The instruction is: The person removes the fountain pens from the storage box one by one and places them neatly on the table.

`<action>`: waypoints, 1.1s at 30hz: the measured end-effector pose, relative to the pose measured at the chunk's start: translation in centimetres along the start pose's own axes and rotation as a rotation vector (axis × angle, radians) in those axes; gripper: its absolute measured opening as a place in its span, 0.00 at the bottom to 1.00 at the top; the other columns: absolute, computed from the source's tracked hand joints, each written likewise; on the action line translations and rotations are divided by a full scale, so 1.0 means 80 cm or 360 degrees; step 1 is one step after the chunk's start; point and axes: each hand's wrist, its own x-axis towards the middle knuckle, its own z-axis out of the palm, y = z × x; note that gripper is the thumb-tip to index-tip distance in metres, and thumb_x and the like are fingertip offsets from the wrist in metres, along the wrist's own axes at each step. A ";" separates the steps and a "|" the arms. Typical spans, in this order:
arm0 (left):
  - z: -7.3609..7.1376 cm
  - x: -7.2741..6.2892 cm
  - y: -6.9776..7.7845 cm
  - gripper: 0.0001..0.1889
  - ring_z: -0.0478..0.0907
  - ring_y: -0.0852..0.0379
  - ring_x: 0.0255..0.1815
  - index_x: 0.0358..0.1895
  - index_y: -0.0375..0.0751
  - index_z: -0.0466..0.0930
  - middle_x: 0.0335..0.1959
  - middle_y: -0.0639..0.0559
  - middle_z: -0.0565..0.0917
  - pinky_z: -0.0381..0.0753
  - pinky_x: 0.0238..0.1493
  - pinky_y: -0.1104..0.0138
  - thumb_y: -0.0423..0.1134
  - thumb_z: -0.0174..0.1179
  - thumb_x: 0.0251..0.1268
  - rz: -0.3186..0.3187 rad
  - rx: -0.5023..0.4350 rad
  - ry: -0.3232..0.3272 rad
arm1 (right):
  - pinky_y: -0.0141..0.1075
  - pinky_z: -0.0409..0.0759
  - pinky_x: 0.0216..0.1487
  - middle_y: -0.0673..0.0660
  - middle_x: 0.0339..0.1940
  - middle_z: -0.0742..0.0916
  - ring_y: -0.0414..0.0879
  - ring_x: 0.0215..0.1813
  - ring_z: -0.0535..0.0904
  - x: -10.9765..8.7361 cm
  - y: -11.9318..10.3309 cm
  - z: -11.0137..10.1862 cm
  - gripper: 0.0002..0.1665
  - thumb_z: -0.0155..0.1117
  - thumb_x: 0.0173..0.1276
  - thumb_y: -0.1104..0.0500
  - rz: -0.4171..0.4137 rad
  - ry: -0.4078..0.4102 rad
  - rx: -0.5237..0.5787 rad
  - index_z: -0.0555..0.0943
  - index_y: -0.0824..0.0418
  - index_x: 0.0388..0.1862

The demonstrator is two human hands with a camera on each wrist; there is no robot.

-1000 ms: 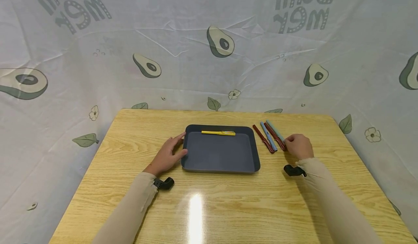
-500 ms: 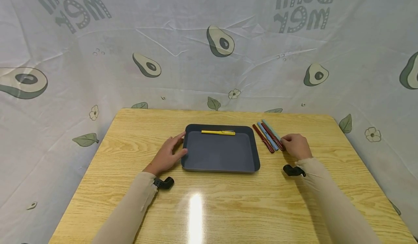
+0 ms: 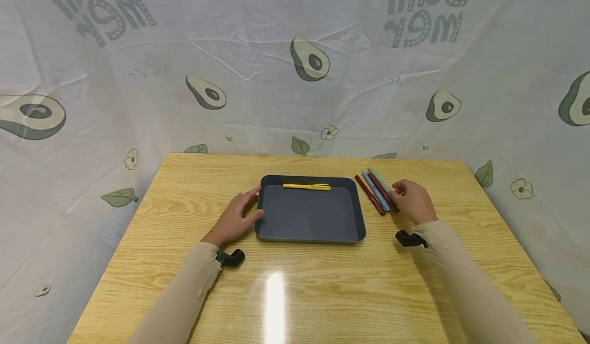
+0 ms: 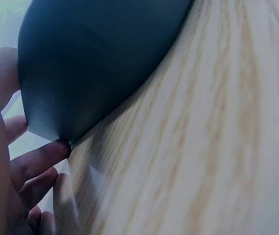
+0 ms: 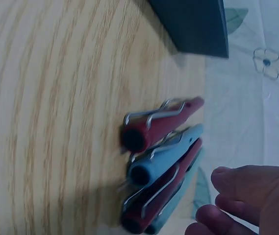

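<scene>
In the head view my left hand (image 3: 234, 218) holds the left side of a dark grey tray (image 3: 309, 216), thumb over the rim. The left wrist view has fingertips (image 4: 56, 152) against the tray's outer corner. A yellow pen (image 3: 306, 187) lies along the tray's far side. Right of the tray are several clipped pens side by side: a dark red one (image 5: 171, 122), a light blue one (image 5: 171, 154), another dark red one (image 5: 161, 191) and a pale green one (image 5: 181, 193). My right hand (image 3: 414, 200) is just beside the green pen, fingers loosely bent, holding nothing.
All of this rests on a wooden table (image 3: 332, 293). Behind it hangs a pale cloth (image 3: 258, 113) printed with avocados, meeting the table's far edge. A black wrist camera (image 3: 410, 239) sits near the right sleeve, and another (image 3: 232, 258) near the left.
The pens on the right have shifted left, closer together, pushed by my right hand. Its fingers have since lifted and parted from the green pen. My left hand stays at the tray.
</scene>
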 end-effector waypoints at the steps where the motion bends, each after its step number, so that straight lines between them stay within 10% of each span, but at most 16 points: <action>1: 0.000 0.000 0.000 0.37 0.66 0.44 0.77 0.84 0.50 0.55 0.75 0.43 0.72 0.41 0.85 0.49 0.52 0.58 0.79 -0.0003 0.0001 -0.0002 | 0.60 0.84 0.46 0.72 0.49 0.86 0.65 0.47 0.84 -0.001 -0.003 -0.001 0.21 0.62 0.79 0.58 -0.0021 0.0004 -0.0008 0.80 0.74 0.61; 33: -0.006 0.002 0.005 0.38 0.69 0.46 0.76 0.84 0.50 0.54 0.73 0.44 0.75 0.39 0.85 0.50 0.53 0.58 0.79 -0.0044 -0.0033 -0.0034 | 0.56 0.85 0.46 0.68 0.57 0.86 0.62 0.50 0.85 0.002 -0.114 0.010 0.22 0.70 0.74 0.58 -0.0394 -0.0059 -0.0194 0.82 0.67 0.63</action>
